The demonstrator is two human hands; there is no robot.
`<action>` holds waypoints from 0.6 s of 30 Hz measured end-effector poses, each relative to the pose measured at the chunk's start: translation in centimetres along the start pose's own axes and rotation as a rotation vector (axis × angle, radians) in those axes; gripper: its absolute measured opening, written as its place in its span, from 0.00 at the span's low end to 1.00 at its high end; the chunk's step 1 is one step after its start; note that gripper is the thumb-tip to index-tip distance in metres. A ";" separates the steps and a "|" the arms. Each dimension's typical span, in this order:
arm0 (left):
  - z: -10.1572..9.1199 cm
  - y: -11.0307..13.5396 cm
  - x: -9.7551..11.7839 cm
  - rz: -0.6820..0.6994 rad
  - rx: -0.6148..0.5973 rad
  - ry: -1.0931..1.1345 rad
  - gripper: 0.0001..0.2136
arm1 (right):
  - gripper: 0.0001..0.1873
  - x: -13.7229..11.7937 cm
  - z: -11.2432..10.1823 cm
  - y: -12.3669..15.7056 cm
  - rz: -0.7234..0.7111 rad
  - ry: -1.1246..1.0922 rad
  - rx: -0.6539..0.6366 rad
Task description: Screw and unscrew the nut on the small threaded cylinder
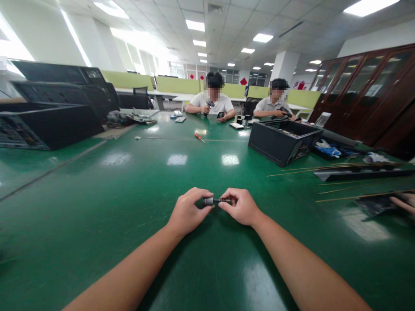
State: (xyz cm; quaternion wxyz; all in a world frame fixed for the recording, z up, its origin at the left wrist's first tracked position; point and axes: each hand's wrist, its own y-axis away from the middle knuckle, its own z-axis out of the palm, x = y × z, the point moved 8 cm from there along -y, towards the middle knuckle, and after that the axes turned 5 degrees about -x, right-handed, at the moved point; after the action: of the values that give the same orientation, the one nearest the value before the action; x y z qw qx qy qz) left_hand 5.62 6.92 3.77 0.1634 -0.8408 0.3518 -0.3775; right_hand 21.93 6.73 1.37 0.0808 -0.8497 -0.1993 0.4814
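A small dark cylindrical part (216,201) with a grey metal collar is held level just above the green table (136,190). My left hand (188,212) is closed on its collar end. My right hand (240,206) pinches the thin dark end. Both hands meet at the middle of the table, close to me. I cannot make out what the part is.
A black open computer case (282,140) stands to the right, with black panels and thin rods (356,170) beyond it. Stacked black cases (48,116) sit at left. An orange-handled screwdriver (199,137) lies mid-table. Two people sit at the far end. Another person's hand (405,202) shows at the right edge.
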 end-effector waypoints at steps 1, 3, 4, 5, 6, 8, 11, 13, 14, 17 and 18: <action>0.0 0.0 0.0 0.002 0.002 -0.001 0.11 | 0.06 0.1 0.0 0.0 0.001 0.001 0.001; 0.0 0.0 -0.1 0.002 0.004 -0.004 0.11 | 0.06 0.2 -0.1 0.0 0.005 0.002 0.005; 0.0 -0.1 -0.1 0.001 0.005 -0.007 0.11 | 0.06 0.3 -0.2 0.0 0.009 0.003 0.009; 0.0 -0.1 -0.2 0.000 0.005 -0.009 0.11 | 0.06 0.4 -0.2 0.0 0.012 0.003 0.013; 0.0 -0.1 -0.2 -0.001 0.007 -0.011 0.11 | 0.06 0.4 -0.3 0.0 0.015 0.002 0.015; 0.0 -0.1 -0.3 -0.004 0.011 -0.015 0.12 | 0.06 0.6 -0.3 -0.1 0.022 -0.004 0.018; 0.0 -0.1 -0.4 -0.006 0.017 -0.012 0.12 | 0.06 0.7 -0.3 0.0 0.026 -0.014 0.018; -0.1 -0.1 -0.5 -0.006 0.019 -0.010 0.11 | 0.06 0.7 -0.3 0.0 0.026 -0.020 0.019; -0.1 -0.1 -0.5 -0.006 0.020 -0.011 0.12 | 0.06 0.7 -0.3 0.0 0.027 -0.023 0.020; -0.2 -0.1 -0.5 -0.006 0.026 -0.016 0.11 | 0.06 0.7 -0.4 0.0 0.028 -0.032 0.021; -0.2 -0.1 -0.5 -0.008 0.029 -0.017 0.11 | 0.06 0.7 -0.3 0.0 0.030 -0.036 0.019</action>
State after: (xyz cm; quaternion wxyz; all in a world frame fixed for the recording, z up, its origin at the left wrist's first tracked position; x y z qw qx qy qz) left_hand 5.26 7.34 3.68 0.1769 -0.8429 0.3417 -0.3761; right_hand 22.53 7.03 1.02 0.0782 -0.8430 -0.1835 0.4996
